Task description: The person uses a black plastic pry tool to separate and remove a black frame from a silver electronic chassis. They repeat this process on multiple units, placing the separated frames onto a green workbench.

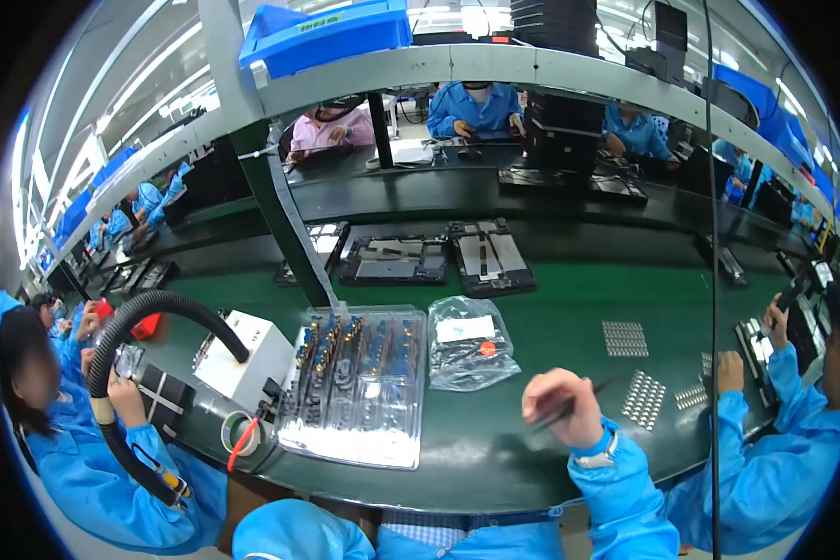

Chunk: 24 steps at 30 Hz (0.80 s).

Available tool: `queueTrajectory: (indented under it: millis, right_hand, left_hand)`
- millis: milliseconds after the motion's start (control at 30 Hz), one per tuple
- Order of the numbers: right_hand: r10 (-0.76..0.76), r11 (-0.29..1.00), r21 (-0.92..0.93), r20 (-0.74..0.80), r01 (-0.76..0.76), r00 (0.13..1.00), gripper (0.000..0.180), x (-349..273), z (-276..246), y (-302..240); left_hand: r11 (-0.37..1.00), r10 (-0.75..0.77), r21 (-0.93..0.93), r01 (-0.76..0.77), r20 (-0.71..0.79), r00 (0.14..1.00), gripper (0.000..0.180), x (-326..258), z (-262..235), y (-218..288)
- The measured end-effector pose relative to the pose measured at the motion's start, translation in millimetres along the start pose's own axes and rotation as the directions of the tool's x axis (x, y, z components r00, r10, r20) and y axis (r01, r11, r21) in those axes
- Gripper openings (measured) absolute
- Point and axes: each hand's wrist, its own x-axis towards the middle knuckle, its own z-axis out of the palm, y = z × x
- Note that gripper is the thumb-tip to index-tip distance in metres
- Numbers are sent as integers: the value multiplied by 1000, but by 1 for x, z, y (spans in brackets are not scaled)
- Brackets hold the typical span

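My right hand (558, 407) comes in from the lower edge in a blue sleeve with a white wrist strap. Its fingers are closed on a thin dark tool (583, 396) that points right. The hand hovers over the green table mat (495, 439), between a clear plastic bag (471, 342) and a patch of small metal parts (644, 399). To its left lies a clear blister tray (357, 392) holding rows of small components. My left hand is not in view; only a blue-clad shape (294, 532) shows at the bottom edge.
A white box (245, 359) with a black hose (149, 308) stands left of the tray. Another grid of metal parts (624, 338) lies further back. Opened dark devices (392, 260) sit on the belt behind. Co-workers in blue sit close at left (84, 467) and right (784, 448).
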Motion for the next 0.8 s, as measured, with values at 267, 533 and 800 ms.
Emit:
queueTrajectory:
  millis: [267, 533, 800]
  right_hand:
    - [437, 893, 212, -203, -397, 876, 33, -7, -54, 83]
    - [428, 781, -356, -293, -513, 855, 20, -13, -16, 78]
    - [291, 657, -722, -23, -217, 956, 21, -13, -12, 76]
  left_hand:
    - [46, -990, -486, 873, -138, -24, 25, -147, 12, -97]
    - [272, -953, 284, 919, -49, 298, 13, -219, 66, -134]
    - [294, -951, 242, 925, 176, 256, 13, -229, 74, -135]
